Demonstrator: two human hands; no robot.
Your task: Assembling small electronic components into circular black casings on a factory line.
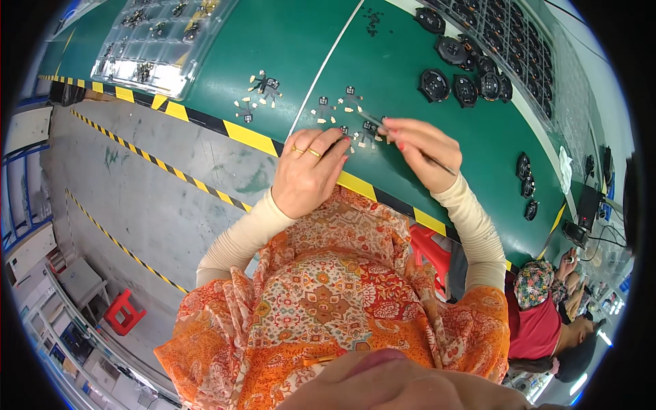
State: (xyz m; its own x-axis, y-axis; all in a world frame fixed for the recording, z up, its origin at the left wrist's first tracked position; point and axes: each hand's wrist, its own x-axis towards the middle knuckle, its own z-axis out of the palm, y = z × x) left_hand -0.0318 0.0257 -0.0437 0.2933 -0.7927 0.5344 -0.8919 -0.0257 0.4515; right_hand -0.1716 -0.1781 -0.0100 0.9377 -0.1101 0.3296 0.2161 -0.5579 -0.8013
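The right hand (430, 154) has its fingers closed around a slim metal tool (443, 164), whose tip reaches in near the small black parts with pale tabs (370, 128) on the green surface (266, 34). Just beside them, the left hand (306, 169) curls its fingers down at one such part; whether they pinch it, I can't tell. Round black housings (465, 91) sit farther right.

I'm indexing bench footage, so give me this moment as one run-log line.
Left hand: at small black cream-tabbed part; Right hand: gripping thin grey metallic tool; Surface: green tabletop; Nearby: rounded black casings
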